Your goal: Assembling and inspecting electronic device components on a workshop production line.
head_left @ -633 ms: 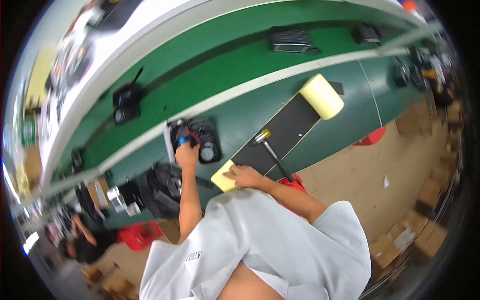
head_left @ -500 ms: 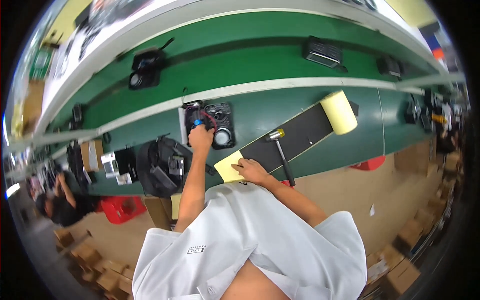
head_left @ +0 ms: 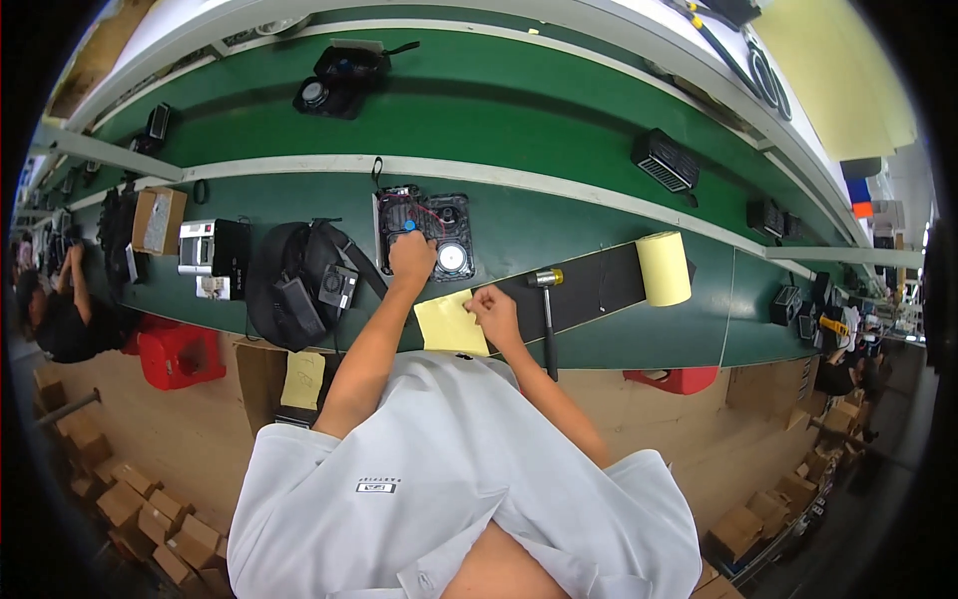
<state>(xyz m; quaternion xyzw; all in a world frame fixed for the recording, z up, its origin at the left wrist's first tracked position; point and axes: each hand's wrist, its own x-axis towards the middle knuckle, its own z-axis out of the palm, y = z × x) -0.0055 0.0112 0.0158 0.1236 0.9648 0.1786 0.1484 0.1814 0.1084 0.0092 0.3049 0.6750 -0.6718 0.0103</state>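
Note:
An opened black electronic housing (head_left: 454, 217), like a speaker case with thin red wires and a round silver part, lies on the green bench. My left hand (head_left: 411, 258) is closed over its left half, just below a small blue part; what the fingers hold is hidden. A strip of black sheet (head_left: 599, 282) with yellow backing runs from a roll (head_left: 665, 270) toward me. At its near end lies bare yellow backing paper (head_left: 454, 324). Over that paper's right edge, my right hand (head_left: 494, 311) pinches thumb and fingers together; anything between them is too small to make out.
A hammer (head_left: 548, 319) lies across the strip. To the left sit a black bag (head_left: 289, 290), a silver-and-black box (head_left: 213, 248) and a cardboard box (head_left: 158, 220). More black devices (head_left: 667, 160) stand on the raised green shelf. A red stool (head_left: 180, 351) is below the bench.
My right hand has gone from lying spread on the yellow paper to a raised pinch at its edge. My left hand stays at the housing, while the whole view has shifted.

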